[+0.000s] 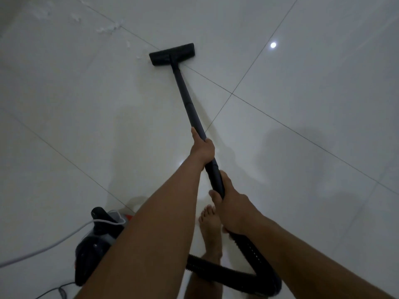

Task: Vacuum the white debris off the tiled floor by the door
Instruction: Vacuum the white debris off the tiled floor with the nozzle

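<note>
White debris (107, 29) lies in fluffy flecks on the tiled floor (313, 100) at the upper left of the head view, strung out along a grout line, with a few flecks just beside the left end of the vacuum's floor head (172, 54). That black head sits flat on the tiles across a grout joint, apart from the main clump. A black wand (187, 98) runs from it down toward the person. The left hand (203, 147) is curled round the wand at mid-length, thumb lying along the tube. The right hand (230, 205) grips the wand's lower end, fingers wrapped round it where the ribbed hose (248, 275) begins. The hose loops on the floor behind a bare foot (210, 230). The canister body (97, 240) stands at the lower left, partly hidden by the left forearm, with a white cord (43, 247) draped over it and trailing away left. A round light reflection (273, 45) shines on the tiles.
</note>
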A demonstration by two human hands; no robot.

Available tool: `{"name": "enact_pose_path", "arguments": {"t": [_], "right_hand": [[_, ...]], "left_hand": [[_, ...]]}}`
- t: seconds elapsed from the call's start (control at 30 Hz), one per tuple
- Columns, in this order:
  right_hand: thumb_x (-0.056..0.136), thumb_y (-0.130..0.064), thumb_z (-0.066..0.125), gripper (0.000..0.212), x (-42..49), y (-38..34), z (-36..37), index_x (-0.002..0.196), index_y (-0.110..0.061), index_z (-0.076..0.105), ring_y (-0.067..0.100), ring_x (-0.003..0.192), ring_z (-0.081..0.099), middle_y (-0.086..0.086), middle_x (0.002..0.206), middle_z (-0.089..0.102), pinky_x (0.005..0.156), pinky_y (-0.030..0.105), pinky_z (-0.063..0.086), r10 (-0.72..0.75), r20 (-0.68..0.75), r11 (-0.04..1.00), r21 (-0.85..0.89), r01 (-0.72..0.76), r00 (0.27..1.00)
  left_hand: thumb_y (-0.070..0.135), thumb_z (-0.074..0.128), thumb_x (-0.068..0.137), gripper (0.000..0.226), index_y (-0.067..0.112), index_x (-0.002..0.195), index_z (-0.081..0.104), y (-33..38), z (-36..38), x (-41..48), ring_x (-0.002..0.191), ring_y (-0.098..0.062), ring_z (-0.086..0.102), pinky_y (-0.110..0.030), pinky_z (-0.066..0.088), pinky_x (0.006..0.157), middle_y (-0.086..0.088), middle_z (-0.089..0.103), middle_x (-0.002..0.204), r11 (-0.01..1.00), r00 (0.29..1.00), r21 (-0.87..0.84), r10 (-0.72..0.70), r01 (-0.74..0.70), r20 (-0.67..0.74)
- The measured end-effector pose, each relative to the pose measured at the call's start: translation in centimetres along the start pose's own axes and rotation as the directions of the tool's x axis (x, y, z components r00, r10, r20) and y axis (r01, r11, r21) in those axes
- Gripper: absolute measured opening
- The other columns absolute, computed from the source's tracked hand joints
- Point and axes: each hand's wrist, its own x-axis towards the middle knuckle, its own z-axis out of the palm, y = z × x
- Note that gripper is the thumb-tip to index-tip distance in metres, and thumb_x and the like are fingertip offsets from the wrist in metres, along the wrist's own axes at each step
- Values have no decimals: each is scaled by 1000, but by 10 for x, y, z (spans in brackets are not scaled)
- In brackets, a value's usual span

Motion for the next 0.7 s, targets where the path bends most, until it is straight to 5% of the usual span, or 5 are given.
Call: {"name": "enact_pose_path", "arguments": {"t": [0.13,0.27,0.47,0.7], "right_hand": [[108,-47,36,66,4,9,-11,161,-37,0,22,83,65,15,124,64,78,35,54,-33,24,999,-19,33,999],[107,-46,37,64,-11,24,-25,161,-37,4,18,67,60,15,111,66,65,31,50,-32,62,999,10,32,998],[105,-45,40,65,-67,63,-43,160,-39,4,27,82,61,10,102,54,87,48,59,-11,129,999,42,5,992],[107,-46,38,65,-121,110,-54,160,-40,2,24,82,63,14,111,65,85,44,61,-5,145,999,-33,10,989]], "left_hand": [[28,30,108,70,37,157,-20,3,11,-1,80,-21,56,-38,47,80,-13,56,116,1000,1000,7,-11,11,-25],[28,30,108,70,36,157,-20,5,27,-23,77,-19,54,-37,45,77,-8,51,106,1000,999,4,-25,26,-38],[26,31,107,71,35,158,-17,-9,66,-79,81,-17,55,-36,45,79,0,49,96,997,998,-62,-47,44,-46],[27,32,108,70,37,158,-14,-34,112,-134,80,-18,56,-37,47,76,2,49,92,983,994,-158,-99,91,-43]]}}
